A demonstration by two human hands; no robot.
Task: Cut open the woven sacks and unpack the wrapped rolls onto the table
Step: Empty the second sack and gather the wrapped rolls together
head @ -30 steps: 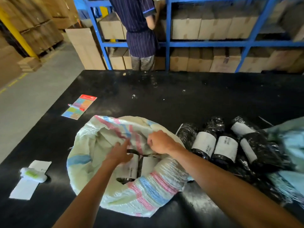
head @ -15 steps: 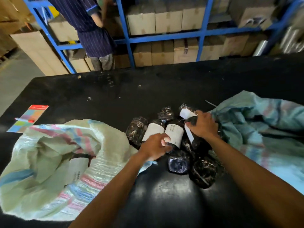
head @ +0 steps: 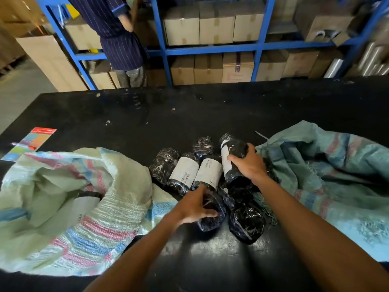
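In the middle of the black table [head: 210, 114] there's a pile of black plastic-wrapped rolls with white paper labels [head: 202, 171], and everything else sits around that pile. The right hand [head: 249, 164] is on the far right side of the pile, fingers [head: 250, 149] curled round one black wrapped roll [head: 232, 153] that tilts up off the heap. The left hand [head: 194, 205] is at the near side of the pile, a bit blurry, with its thumb and fingers closed round another dark wrapped roll [head: 211, 216] lying there on the table.

Left of the pile is a pale green woven sack with pink and blue stripes [head: 69, 207], mouth open, touching the nearest rolls, and you can see one more labelled roll [head: 84, 205] inside it. Right of the pile lies a teal woven sack with faded stripes [head: 328, 171], crumpled flat, its edge right against the rolls.

Further left of the pile, past the pale sack, a colourful card with a red top [head: 31, 142] lies near the table edge. Beyond the pile, off the table, blue metal shelving [head: 210, 49] holds brown cardboard boxes [head: 214, 26], and a person in a dark striped top [head: 117, 32] stands at it.
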